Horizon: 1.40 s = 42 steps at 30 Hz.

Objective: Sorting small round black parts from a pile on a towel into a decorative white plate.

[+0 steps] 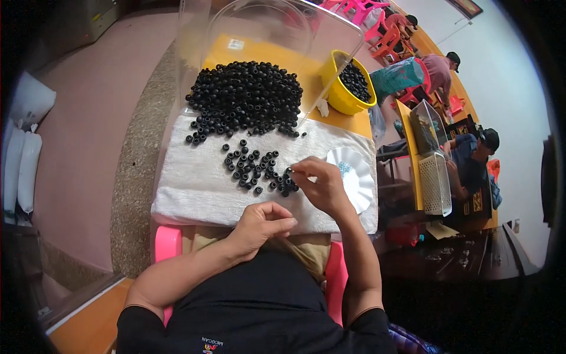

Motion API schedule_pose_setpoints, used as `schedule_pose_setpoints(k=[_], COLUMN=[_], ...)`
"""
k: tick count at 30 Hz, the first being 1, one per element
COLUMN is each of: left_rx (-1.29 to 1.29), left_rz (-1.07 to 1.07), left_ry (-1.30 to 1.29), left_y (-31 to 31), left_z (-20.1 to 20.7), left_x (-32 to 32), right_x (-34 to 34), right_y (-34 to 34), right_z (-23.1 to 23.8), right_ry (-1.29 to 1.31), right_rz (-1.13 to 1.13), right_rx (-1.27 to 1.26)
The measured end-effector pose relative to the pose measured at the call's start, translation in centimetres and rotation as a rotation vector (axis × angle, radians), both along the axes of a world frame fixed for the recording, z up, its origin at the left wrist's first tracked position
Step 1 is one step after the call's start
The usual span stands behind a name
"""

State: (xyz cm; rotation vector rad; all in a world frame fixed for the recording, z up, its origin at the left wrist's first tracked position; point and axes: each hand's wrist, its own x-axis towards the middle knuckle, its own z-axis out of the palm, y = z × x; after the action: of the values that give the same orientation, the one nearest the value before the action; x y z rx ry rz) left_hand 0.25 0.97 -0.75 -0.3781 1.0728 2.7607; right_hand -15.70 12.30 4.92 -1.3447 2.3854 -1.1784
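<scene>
Small round black pieces with a hole in each, bead-like, lie as a loose cluster on a white cloth in front of me. My right hand reaches over the cluster's right edge, thumb and fingertips pinched together beside the black pieces; whatever is between the tips is too small to make out. Nearer to my body, my left hand hovers at the cloth's front edge with thumb and fingers closed, their contents hidden. A white fluted dish holding tiny bluish bits sits just right of my right hand.
A large heap of black pieces spreads behind the cluster, at a clear plastic box. A yellow tub of black pieces stands at the back right. Further right, people work at tables near a white perforated basket. White sacks stand far left.
</scene>
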Motion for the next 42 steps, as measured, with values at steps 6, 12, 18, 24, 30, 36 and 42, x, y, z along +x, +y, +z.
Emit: schedule_pose_setpoints(k=[6, 12, 18, 24, 30, 36, 42], left_rx=[-0.026, -0.037, -0.029, -0.054, -0.043, -0.056, -0.065], left_rz=[0.007, 0.013, 0.018, 0.014, 0.019, 0.009, -0.010], left_ry=[0.010, 0.059, 0.068, 0.037, 0.044, 0.048, 0.045], left_y=[0.1, 0.1, 0.1, 0.3, 0.5, 0.3, 0.4], left_z=[-0.1, -0.2, -0.1, -0.3, -0.4, -0.3, -0.2], left_x=[0.0, -0.1, 0.0, 0.0, 0.0, 0.1, 0.1], right_x=[0.0, 0.3, 0.1, -0.1, -1.7, -4.4, -6.9], right_y=[-4.1, -5.7, -4.9, -4.8, -4.6, -3.4, -2.4], right_z=[0.2, -1.0, -1.2, -1.3, -2.2, -2.5, -3.0], right_ry=[0.318, 0.424, 0.421, 0.415, 0.369, 0.352, 0.522], right_rz=[0.170, 0.257, 0.255, 0.185, 0.138, -0.166, -0.286], right_rx=[0.162, 0.308, 0.341, 0.292, 0.129, 0.226, 0.236])
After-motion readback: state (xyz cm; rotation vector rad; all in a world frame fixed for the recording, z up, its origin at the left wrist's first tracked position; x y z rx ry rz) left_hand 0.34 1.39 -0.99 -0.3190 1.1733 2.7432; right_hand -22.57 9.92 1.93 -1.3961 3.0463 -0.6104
